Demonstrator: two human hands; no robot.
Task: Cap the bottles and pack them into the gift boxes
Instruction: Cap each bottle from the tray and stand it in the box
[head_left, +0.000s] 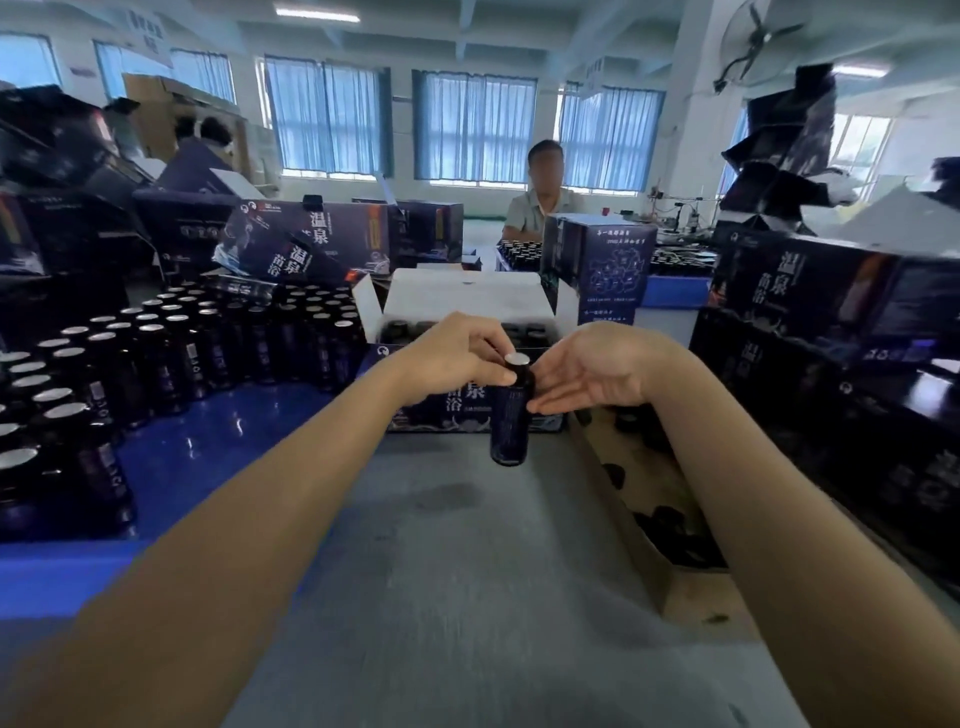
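Observation:
A dark bottle (510, 415) with a silver foil top hangs upright above the grey table, in front of the open gift box (467, 296). My left hand (457, 356) pinches the bottle at its neck. My right hand (587, 369) reaches in from the right with straight fingers, its fingertips touching the bottle's side just below the neck. The gift box has white flaps raised, and dark capped bottles show inside it.
Several uncapped foil-topped bottles (104, 374) stand in rows on the blue surface at left. A cardboard tray of black caps (660, 514) lies at right. Dark gift boxes (810, 322) are stacked on both sides. A person (540, 208) sits across the table.

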